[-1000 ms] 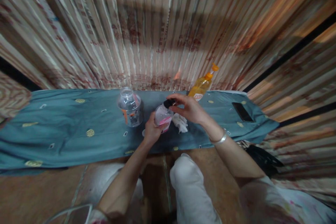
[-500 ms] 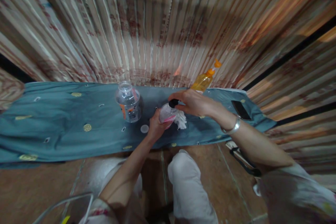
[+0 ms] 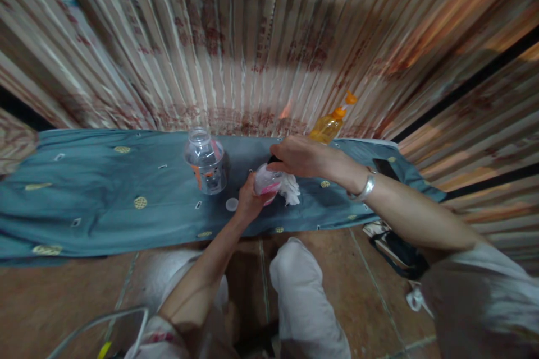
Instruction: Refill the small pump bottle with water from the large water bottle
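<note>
A small clear bottle with a pink label (image 3: 266,184) is held from below by my left hand (image 3: 249,202) over the blue-green cloth (image 3: 105,196). My right hand (image 3: 301,156) covers the bottle's top, fingers closed around its black cap, which is mostly hidden. A crumpled white tissue (image 3: 290,190) lies just right of the bottle, under my right hand. A silver bangle circles my right wrist.
A larger clear bottle without a cap (image 3: 205,161) stands to the left, a small white lid (image 3: 231,205) beside it. An orange pump bottle (image 3: 330,123) stands against the striped curtain. A dark phone (image 3: 385,168) lies at the right. My knees are below.
My right hand has shifted left and down over the cap, hiding it. The view has drifted a little; the bottle stays in my left hand.
</note>
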`<action>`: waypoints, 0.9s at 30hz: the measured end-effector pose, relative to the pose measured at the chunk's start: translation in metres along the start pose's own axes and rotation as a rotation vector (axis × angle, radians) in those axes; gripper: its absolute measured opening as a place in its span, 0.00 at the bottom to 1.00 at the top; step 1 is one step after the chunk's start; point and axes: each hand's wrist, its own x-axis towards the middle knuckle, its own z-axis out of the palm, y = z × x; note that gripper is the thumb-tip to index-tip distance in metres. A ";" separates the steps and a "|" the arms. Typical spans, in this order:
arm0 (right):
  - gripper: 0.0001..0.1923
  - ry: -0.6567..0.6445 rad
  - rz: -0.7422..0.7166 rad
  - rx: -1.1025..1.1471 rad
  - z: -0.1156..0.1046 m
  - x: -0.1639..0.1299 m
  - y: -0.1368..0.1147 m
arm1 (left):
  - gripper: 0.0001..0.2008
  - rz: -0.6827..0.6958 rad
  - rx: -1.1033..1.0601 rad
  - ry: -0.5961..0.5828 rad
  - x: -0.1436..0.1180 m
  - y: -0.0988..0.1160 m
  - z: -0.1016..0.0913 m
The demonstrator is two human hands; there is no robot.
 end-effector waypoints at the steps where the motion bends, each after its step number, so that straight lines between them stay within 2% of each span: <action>1: 0.17 0.001 -0.017 -0.007 0.000 0.001 0.000 | 0.25 0.003 0.002 -0.004 0.000 0.000 0.000; 5: 0.19 0.000 -0.095 0.030 0.001 0.002 0.005 | 0.27 0.005 0.007 -0.013 -0.001 -0.001 0.000; 11: 0.12 -0.078 -0.090 0.034 -0.002 0.003 0.000 | 0.28 -0.031 -0.017 -0.015 0.000 -0.004 0.003; 16: 0.18 -0.065 -0.044 -0.037 0.001 0.007 -0.002 | 0.29 -0.016 -0.023 -0.009 -0.001 -0.007 0.001; 21: 0.21 -0.039 -0.139 0.066 -0.002 0.005 0.002 | 0.28 -0.006 -0.032 0.009 -0.001 -0.006 0.002; 25: 0.13 -0.090 -0.101 0.021 -0.005 0.003 -0.001 | 0.27 0.004 -0.042 0.013 -0.001 -0.004 0.002; 27: 0.14 -0.071 -0.053 -0.014 -0.003 0.004 -0.002 | 0.26 0.020 -0.048 0.006 -0.001 -0.004 0.001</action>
